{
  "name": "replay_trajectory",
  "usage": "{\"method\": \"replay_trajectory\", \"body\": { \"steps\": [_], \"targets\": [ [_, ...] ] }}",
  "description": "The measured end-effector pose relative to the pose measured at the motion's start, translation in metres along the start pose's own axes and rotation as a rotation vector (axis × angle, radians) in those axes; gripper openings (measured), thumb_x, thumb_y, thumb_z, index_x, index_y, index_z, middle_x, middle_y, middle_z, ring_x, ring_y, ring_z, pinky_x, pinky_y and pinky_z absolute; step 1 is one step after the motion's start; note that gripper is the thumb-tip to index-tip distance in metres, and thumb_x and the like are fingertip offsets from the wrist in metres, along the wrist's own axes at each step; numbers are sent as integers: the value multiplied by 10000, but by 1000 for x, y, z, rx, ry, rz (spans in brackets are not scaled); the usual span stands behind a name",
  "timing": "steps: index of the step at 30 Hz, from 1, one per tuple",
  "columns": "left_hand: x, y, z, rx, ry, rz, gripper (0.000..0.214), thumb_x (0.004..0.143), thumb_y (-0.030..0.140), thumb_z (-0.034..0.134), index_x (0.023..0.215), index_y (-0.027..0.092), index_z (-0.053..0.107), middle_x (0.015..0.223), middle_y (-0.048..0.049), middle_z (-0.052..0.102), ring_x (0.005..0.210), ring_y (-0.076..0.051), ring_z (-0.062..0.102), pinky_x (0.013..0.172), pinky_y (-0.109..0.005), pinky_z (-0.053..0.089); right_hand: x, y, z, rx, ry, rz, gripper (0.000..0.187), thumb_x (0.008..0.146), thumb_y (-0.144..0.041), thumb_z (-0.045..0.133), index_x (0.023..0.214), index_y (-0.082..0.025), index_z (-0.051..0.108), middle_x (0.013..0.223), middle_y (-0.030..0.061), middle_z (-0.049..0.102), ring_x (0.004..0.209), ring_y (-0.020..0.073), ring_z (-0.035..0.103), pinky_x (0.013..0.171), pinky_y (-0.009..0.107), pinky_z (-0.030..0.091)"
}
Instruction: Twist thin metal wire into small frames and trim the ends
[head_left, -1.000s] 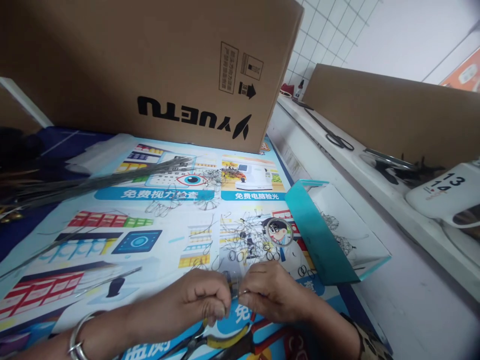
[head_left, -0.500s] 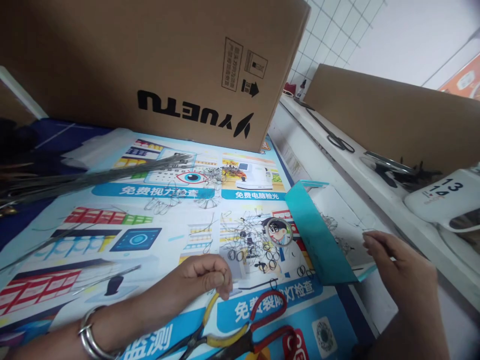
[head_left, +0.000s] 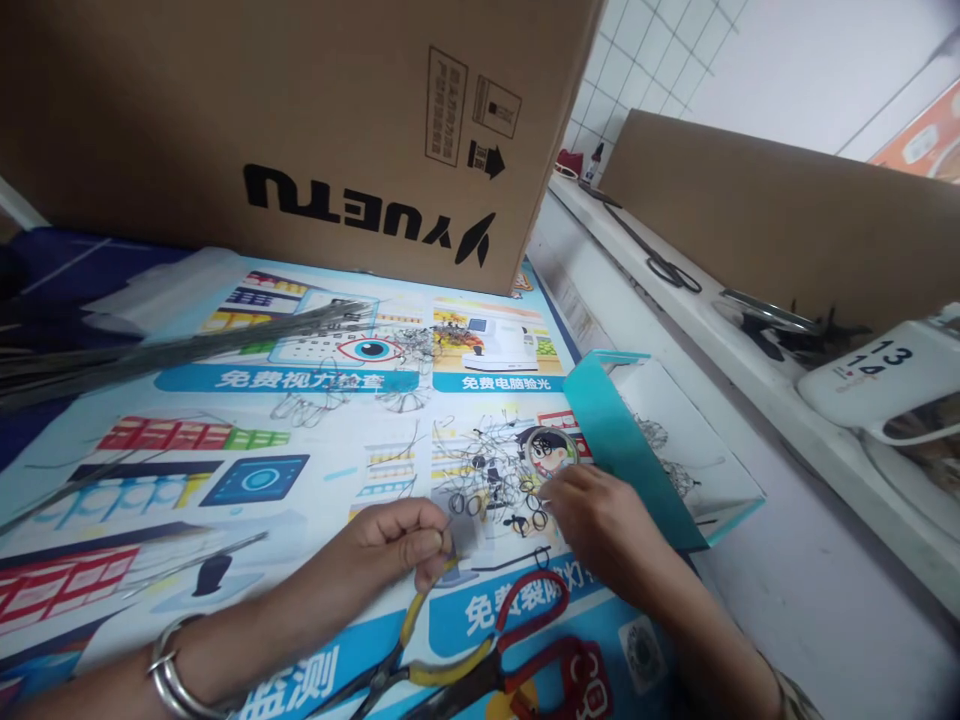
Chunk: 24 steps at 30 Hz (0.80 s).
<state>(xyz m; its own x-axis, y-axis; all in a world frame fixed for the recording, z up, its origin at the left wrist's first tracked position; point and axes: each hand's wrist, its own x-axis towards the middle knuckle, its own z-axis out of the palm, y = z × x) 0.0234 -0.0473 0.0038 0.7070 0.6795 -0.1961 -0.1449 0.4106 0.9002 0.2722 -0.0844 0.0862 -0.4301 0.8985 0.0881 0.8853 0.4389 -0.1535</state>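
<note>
My left hand (head_left: 405, 545) is closed in a pinch above the printed sheet; anything between thumb and forefinger is too small to make out. Fingertips together, my right hand (head_left: 600, 520) reaches down at small dark wire rings (head_left: 536, 520); what it pinches is hidden. The rings lie beside a tangle of thin wire pieces (head_left: 487, 465). Behind the right fingers is a round metal hoop (head_left: 531, 455). Right of that hand stands an open teal box (head_left: 622, 450) with wire clusters (head_left: 679, 475) inside. Below the hands lie yellow-handled pliers (head_left: 450, 672) and a red-handled tool (head_left: 532, 625).
A bundle of long thin wires (head_left: 195, 345) extends in from the left. More wire clusters (head_left: 405, 398) lie on the sheet. A big cardboard box (head_left: 337, 120) blocks the back. Along the right, a white ledge (head_left: 637, 275) carries scissors (head_left: 675, 272) and a white mug (head_left: 885, 380).
My right hand has swung left from the teal box to the wire rings on the sheet. My left hand keeps its pinch in nearly the same place. The view has shifted slightly.
</note>
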Motion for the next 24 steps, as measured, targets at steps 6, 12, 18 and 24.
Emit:
{"method": "replay_trajectory", "body": {
  "steps": [6, 12, 18, 24],
  "targets": [
    [1, 5, -2, 11, 59, -13, 190, 825, 341, 555, 779, 158, 574, 641, 9, 594, 589, -96, 483, 599, -217, 374, 28, -9, 32, -270, -256, -222, 169, 840, -98, 473, 978, -177, 533, 882, 82, 539, 849, 216, 466, 656, 307, 373],
    [2, 4, -3, -15, 59, 2, 203, 805, 353, 577, 780, 151, 574, 635, 6, 598, 581, -98, 489, 588, -218, 374, 27, -10, 35, -367, -252, -322, 104, 862, -95, 434, 864, -143, 526, 866, 81, 528, 821, 221, 445, 697, 350, 370],
    [2, 3, -3, -7, 59, 12, 199, 815, 347, 566, 788, 150, 575, 634, 8, 591, 586, -95, 489, 594, -215, 374, 23, 0, 47, -107, -151, -162, 127, 861, -102, 411, 835, -137, 530, 864, 93, 556, 823, 204, 475, 720, 334, 381],
    [2, 3, -3, -9, 59, 9, 197, 815, 355, 564, 799, 160, 575, 638, 12, 594, 587, -94, 490, 597, -216, 373, 24, 13, 53, 820, -80, 303, 83, 868, -243, 439, 837, -180, 485, 649, -12, 546, 563, 110, 531, 507, 209, 388]
  ]
}}
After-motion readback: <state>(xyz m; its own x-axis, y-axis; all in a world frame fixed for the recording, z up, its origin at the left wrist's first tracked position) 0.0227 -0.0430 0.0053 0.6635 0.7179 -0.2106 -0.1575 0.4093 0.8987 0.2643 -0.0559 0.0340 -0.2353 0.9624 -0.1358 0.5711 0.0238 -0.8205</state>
